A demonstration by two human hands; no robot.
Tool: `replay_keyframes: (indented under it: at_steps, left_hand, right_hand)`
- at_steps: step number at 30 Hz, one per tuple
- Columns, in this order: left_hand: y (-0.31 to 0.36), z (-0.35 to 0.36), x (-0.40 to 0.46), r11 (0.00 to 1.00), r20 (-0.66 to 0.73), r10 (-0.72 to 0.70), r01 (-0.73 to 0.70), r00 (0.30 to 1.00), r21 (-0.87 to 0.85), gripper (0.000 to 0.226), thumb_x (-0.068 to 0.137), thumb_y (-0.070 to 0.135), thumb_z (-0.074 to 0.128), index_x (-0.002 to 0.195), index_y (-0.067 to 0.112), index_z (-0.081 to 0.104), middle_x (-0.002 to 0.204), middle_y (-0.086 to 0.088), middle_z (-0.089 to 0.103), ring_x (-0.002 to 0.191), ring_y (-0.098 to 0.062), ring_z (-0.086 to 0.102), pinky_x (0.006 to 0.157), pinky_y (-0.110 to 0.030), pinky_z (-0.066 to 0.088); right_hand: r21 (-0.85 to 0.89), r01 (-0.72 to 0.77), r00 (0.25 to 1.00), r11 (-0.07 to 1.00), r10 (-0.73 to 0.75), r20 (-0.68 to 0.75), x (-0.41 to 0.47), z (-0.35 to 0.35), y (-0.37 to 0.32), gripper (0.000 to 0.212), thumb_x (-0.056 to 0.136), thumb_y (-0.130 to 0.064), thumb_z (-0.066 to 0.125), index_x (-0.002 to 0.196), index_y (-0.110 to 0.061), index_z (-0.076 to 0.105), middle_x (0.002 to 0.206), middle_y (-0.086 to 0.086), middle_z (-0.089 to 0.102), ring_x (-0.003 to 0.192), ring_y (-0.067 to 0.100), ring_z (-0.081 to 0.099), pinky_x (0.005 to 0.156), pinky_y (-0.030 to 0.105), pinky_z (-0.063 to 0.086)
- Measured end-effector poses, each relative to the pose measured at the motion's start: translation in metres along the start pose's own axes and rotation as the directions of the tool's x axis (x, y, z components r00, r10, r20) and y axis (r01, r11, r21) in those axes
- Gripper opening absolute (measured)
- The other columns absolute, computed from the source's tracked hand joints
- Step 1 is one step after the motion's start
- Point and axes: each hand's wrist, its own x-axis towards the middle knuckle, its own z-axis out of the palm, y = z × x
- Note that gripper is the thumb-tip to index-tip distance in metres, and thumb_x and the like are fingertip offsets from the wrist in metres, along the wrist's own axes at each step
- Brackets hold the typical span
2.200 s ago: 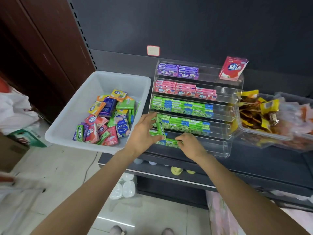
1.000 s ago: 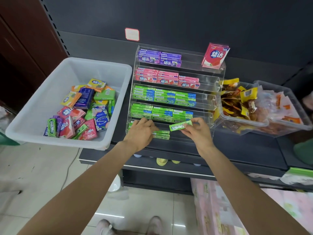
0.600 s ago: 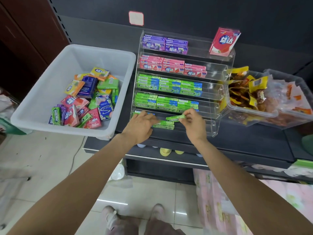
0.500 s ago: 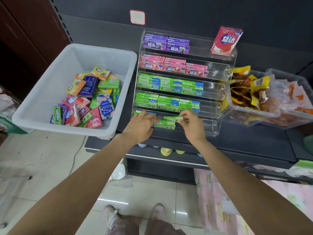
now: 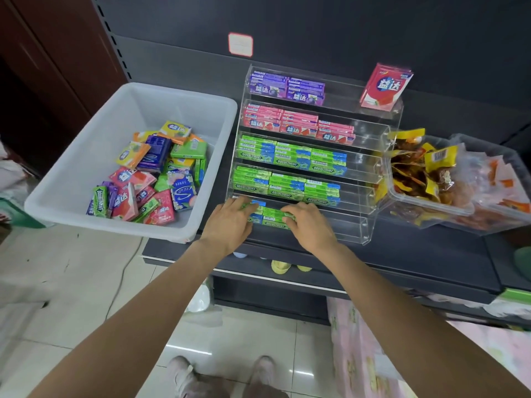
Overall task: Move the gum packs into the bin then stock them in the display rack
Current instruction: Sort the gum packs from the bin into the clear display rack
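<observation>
Display rack [image 5: 382,156] partly stocked; bin [image 5: 71,179] holds many packs. Left hand [image 5: 230,222] flat, right hand [image 5: 310,225] pinching green gum pack [image 5: 273,212] at bottom tier.

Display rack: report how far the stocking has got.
Done: the display rack holds purple packs on top, pink packs below, and two tiers of green Doublemint packs. In hand: the left hand and right hand are on green packs in the bottom tier, which is only partly filled. Left: many mixed packs lie in the white bin.
</observation>
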Motion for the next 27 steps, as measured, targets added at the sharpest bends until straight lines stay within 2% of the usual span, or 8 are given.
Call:
replay_keyframes:
  at_steps: [8,14,20,23,27]
  left_hand:
    - [0.007,-0.002,-0.004,0.994,-0.015,0.03,-0.028,0.999,0.105,0.055,0.096,0.026,0.041,0.147,0.022,0.023,0.154,0.001,0.022,0.138,-0.02,0.026,0.109,-0.035,0.025]
    - [0.011,-0.006,-0.002,0.992,-0.02,0.01,-0.008,1.0,0.123,0.054,0.094,0.026,0.045,0.145,0.021,0.028,0.151,0.001,0.028,0.135,-0.02,0.031,0.108,-0.036,0.025]
    - [0.016,-0.012,-0.003,0.993,-0.028,-0.039,0.042,0.999,0.113,0.048,0.093,0.023,0.046,0.14,0.019,0.036,0.142,-0.004,0.039,0.129,-0.024,0.039,0.101,-0.037,0.033]
    - [0.016,-0.021,-0.009,0.996,-0.099,-0.037,0.044,0.994,0.076,0.043,0.093,0.022,0.046,0.135,0.016,0.043,0.136,-0.006,0.044,0.125,-0.025,0.041,0.097,-0.037,0.035]
    - [0.012,-0.045,-0.02,0.999,-0.276,-0.018,0.008,0.961,-0.039,0.035,0.091,0.019,0.049,0.125,0.013,0.054,0.119,-0.009,0.057,0.112,-0.029,0.049,0.089,-0.039,0.038]
  right_hand:
    - [-0.099,0.033,0.998,0.995,-0.027,0.055,-0.002,0.003,-0.004,0.049,0.097,-0.038,0.044,0.141,-0.017,0.039,0.133,0.003,0.047,0.123,0.022,0.042,0.099,0.039,0.038]
    - [-0.108,0.019,1.0,0.994,-0.017,0.017,-0.003,0.004,-0.009,0.049,0.096,-0.034,0.047,0.141,-0.017,0.038,0.135,0.002,0.046,0.125,0.021,0.041,0.101,0.037,0.036]
    - [-0.064,-0.008,1.0,0.998,0.009,0.018,-0.003,0.001,-0.014,0.048,0.096,-0.033,0.048,0.141,-0.017,0.039,0.135,0.002,0.046,0.126,0.021,0.04,0.102,0.041,0.038]
    - [-0.027,-0.003,1.0,1.0,0.003,-0.003,-0.007,-0.004,-0.017,0.048,0.096,-0.033,0.049,0.14,-0.015,0.04,0.135,0.003,0.047,0.127,0.021,0.04,0.103,0.042,0.039]
    - [0.104,0.041,0.996,0.994,-0.033,-0.078,-0.007,-0.018,-0.033,0.043,0.097,-0.03,0.048,0.136,-0.012,0.046,0.134,0.006,0.049,0.127,0.022,0.041,0.103,0.038,0.038]
